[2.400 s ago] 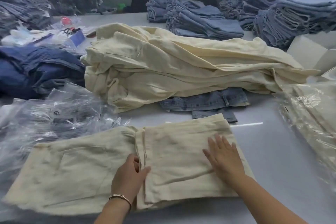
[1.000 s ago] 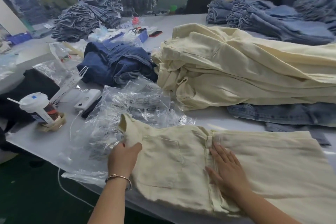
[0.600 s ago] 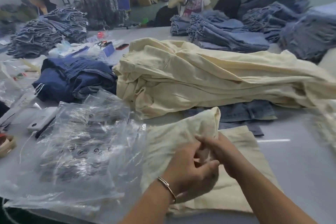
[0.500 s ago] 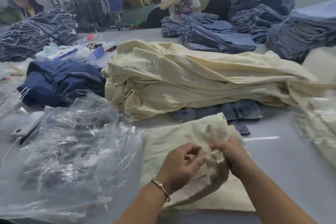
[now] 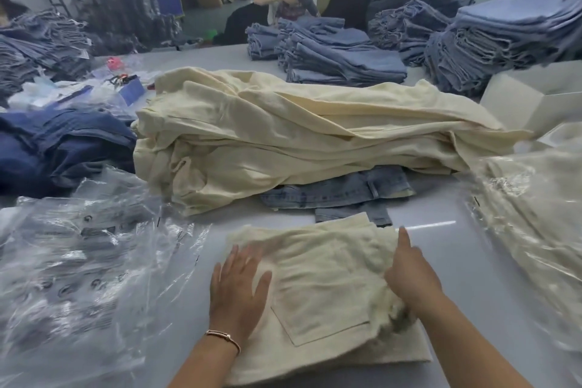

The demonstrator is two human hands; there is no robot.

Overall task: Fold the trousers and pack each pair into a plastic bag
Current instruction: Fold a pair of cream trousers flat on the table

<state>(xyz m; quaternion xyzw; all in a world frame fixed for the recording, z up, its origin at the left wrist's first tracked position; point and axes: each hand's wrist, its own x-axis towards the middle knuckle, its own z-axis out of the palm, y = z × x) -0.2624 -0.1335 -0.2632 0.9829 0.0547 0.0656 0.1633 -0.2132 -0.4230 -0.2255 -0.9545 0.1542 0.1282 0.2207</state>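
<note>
A folded pair of cream trousers (image 5: 324,290) lies on the grey table in front of me, a back pocket facing up. My left hand (image 5: 237,288) rests flat on its left edge with fingers spread. My right hand (image 5: 411,274) presses the right edge, fingers extended. To the left lies a heap of clear plastic bags (image 5: 75,261) with printed marks. Behind the folded pair is a big pile of unfolded cream trousers (image 5: 299,138).
Bagged cream trousers (image 5: 535,217) lie at the right. Light jeans (image 5: 340,190) stick out from under the cream pile. Dark blue jeans (image 5: 53,148) sit at left, stacks of folded jeans (image 5: 340,57) at the back. A white box (image 5: 535,98) stands far right; a person works behind.
The long laid-out trousers were folded over from the left into a compact packet. Both hands pinched the fold together, then let go and now lie flat on the packet's sides.
</note>
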